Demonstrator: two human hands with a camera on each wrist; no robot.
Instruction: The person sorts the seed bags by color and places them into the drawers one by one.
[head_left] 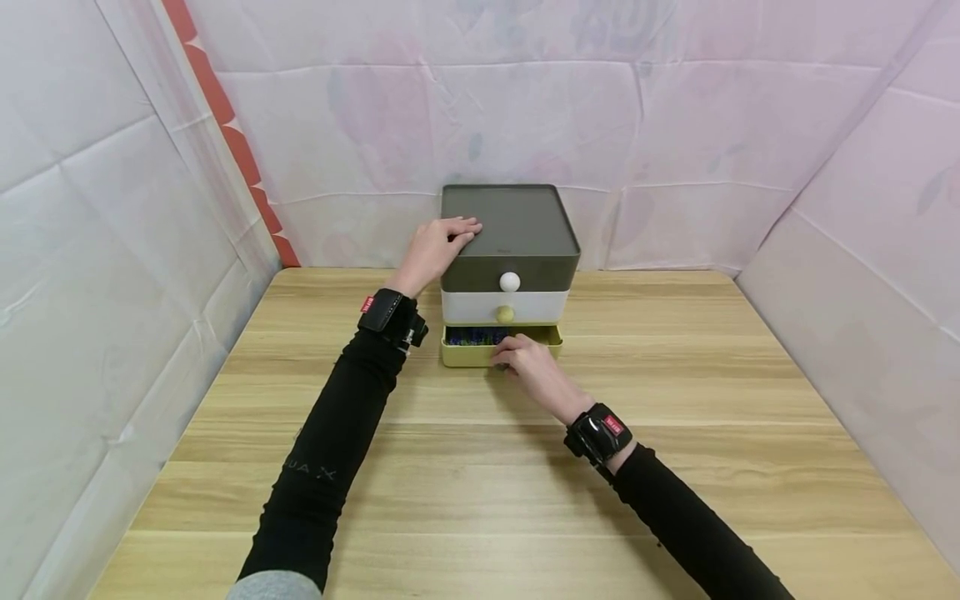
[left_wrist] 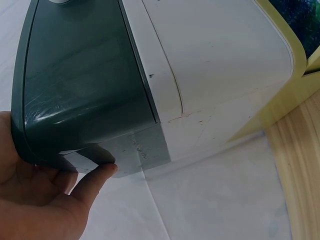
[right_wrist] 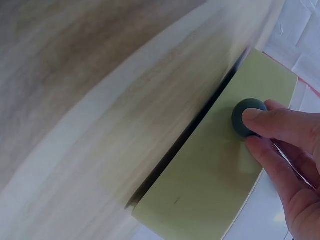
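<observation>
**Both hands on the three-drawer box**

A small three-drawer storage box (head_left: pixel 510 250) stands at the far middle of the wooden worktop (head_left: pixel 675 467), close to the draped backdrop. Its top tier is dark grey-green with a white knob (head_left: pixel 510 282), the middle tier is white with a yellowish knob (head_left: pixel 505 314), and the bottom tier is pale yellow-green.

My left hand (head_left: pixel 435 246) rests on the box's top near its left edge, fingers laid flat across the lid and not closed round anything. In the left wrist view my thumb (left_wrist: pixel 95 182) touches the lower corner of the dark top tier.

My right hand (head_left: pixel 528 364) is at the front of the bottom drawer (head_left: pixel 465 354), which stands pulled out a little toward me. Something dark blue (head_left: pixel 476 335) shows inside it; I cannot tell what it is. In the right wrist view my fingertips (right_wrist: pixel 272 120) pinch the drawer's dark green knob (right_wrist: pixel 245 116), thumb on one side and fingers on the other, with the pale yellow-green drawer front (right_wrist: pixel 210 185) just above the worktop.

Both of my forearms are in black sleeves, with a black strap on each wrist.
</observation>
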